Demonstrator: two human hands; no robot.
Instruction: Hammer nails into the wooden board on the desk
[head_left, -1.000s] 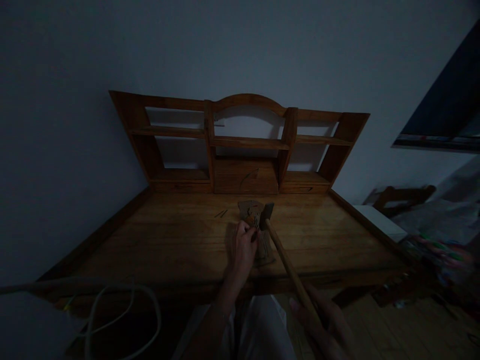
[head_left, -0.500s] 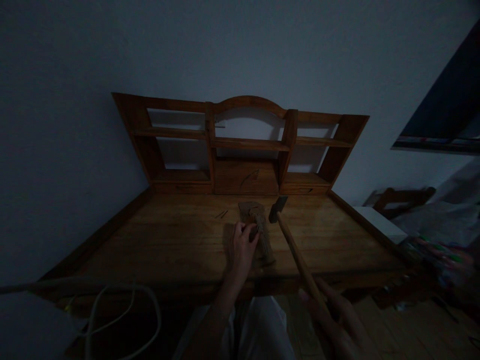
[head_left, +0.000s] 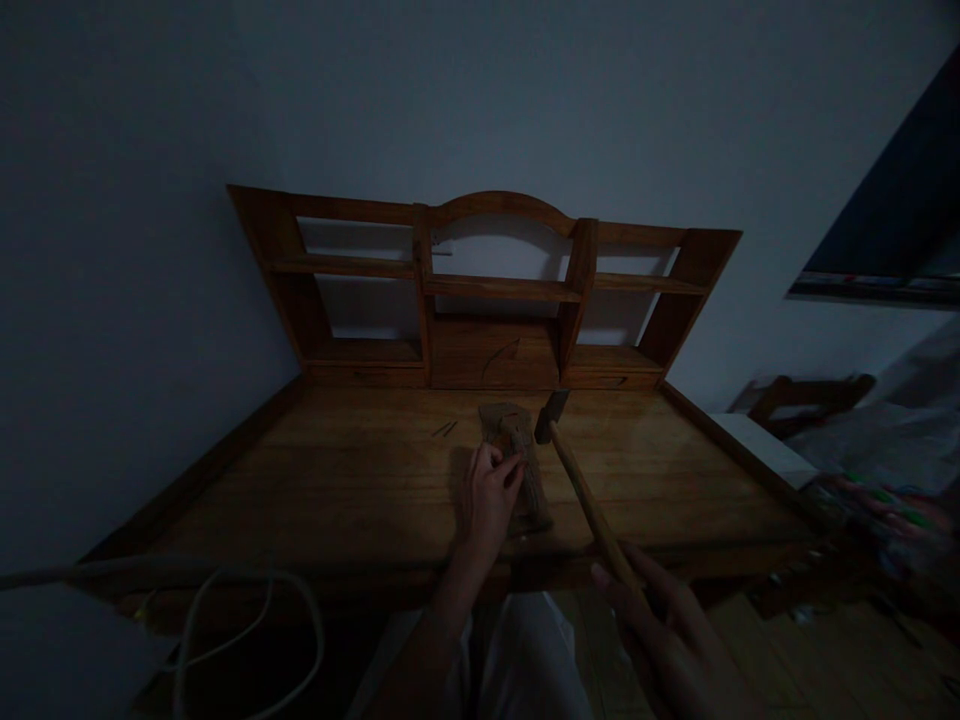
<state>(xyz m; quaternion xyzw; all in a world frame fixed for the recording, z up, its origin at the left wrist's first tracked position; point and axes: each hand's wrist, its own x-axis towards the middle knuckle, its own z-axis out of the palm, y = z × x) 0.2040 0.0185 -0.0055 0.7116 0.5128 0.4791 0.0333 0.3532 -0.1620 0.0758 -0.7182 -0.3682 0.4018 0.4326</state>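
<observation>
My right hand [head_left: 660, 620] is wrapped round the wooden handle of a hammer [head_left: 592, 500]. Its dark metal head hovers just right of a rough, brownish piece [head_left: 536, 500] that looks like wood and lies on the desk. Over this piece, my left hand [head_left: 491, 490] has thumb and fingers pinched together. Whatever is between those fingertips is too small and dark to make out. Two thin nail-like pieces [head_left: 444, 429] lie on the desktop, to the left beyond my left hand.
The wooden desk [head_left: 337, 480] has a raised shelf unit [head_left: 495, 287] along its back, against the wall. A pale looped cable [head_left: 315, 620] hangs at the lower left. On the right are a chair back [head_left: 810, 395] and a white surface [head_left: 761, 450]. The room is dim.
The hammer has shifted slightly left and nearer the rough piece. My left fingers have turned a little and drawn closer together at the tips. The nail-like pieces stay put.
</observation>
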